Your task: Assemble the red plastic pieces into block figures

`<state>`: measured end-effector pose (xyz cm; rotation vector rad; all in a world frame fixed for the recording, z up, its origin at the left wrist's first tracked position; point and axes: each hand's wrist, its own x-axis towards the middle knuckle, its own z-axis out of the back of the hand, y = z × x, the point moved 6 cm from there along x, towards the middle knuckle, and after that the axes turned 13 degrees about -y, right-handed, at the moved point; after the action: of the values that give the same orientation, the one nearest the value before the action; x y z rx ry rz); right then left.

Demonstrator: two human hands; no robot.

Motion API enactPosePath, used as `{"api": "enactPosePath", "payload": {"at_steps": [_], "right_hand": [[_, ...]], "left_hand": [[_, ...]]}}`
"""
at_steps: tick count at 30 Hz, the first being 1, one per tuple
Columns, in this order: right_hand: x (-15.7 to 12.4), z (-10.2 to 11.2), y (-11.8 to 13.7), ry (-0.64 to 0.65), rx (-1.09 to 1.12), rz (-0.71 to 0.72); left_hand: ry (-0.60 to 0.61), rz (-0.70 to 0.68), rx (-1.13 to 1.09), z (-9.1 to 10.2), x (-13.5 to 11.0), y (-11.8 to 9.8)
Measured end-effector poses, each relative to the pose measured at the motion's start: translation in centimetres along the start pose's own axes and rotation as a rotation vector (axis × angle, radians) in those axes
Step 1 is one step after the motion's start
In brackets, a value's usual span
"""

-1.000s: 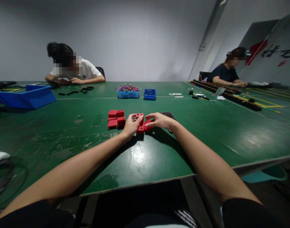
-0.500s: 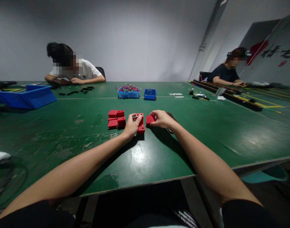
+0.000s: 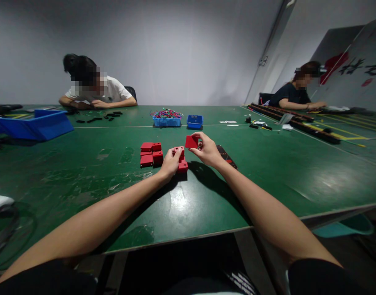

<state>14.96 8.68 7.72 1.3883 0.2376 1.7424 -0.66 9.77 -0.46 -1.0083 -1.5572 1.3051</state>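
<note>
My left hand (image 3: 171,164) is closed around a red block with round holes (image 3: 183,167), which rests on the green table (image 3: 206,213). In my right hand (image 3: 206,150), a flat red square piece (image 3: 192,142) is pinched between thumb and fingers, raised above the table and apart from the block. Left of my left hand, several red blocks (image 3: 147,159) lie grouped together, some with holes in their ends. A dark flat case-like object (image 3: 227,157) lies on the table by my right wrist, partly covered by it.
Farther back stand a blue bin of colourful small parts (image 3: 167,121) and a small blue tray (image 3: 194,121). At left is a large blue bin (image 3: 37,125). Long dark strips (image 3: 298,123) lie at right. Two people (image 3: 97,90) sit at the table's far side.
My right hand has lifted the red square piece off the table and tilted it up, showing its flat face. The left hand has barely moved, still on the block.
</note>
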Motion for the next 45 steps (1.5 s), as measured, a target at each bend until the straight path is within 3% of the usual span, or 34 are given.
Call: {"api": "enactPosePath", "payload": {"at_steps": [6, 14, 17, 30, 45], "right_hand": [[-0.1, -0.4, -0.2, 0.037, 0.296, -0.178], [-1.0, -2.4, -0.7, 0.106, 0.858, -0.817], [-1.4, -2.6, -1.2, 0.126, 0.933, -0.957], [-2.0, -3.4, -1.7, 0.202, 0.904, -1.001], [-2.3, -2.8, -2.3, 0.056, 0.732, -1.044]], "left_hand": [[0.029, -0.031, -0.024, -0.1, 0.1, 0.1], [0.035, 0.021, -0.058, -0.1, -0.1, 0.1], [0.063, 0.055, -0.086, -0.2, -0.2, 0.1], [0.106, 0.035, -0.051, -0.4, -0.5, -0.3], [0.122, 0.043, -0.047, -0.5, -0.4, -0.3]]}}
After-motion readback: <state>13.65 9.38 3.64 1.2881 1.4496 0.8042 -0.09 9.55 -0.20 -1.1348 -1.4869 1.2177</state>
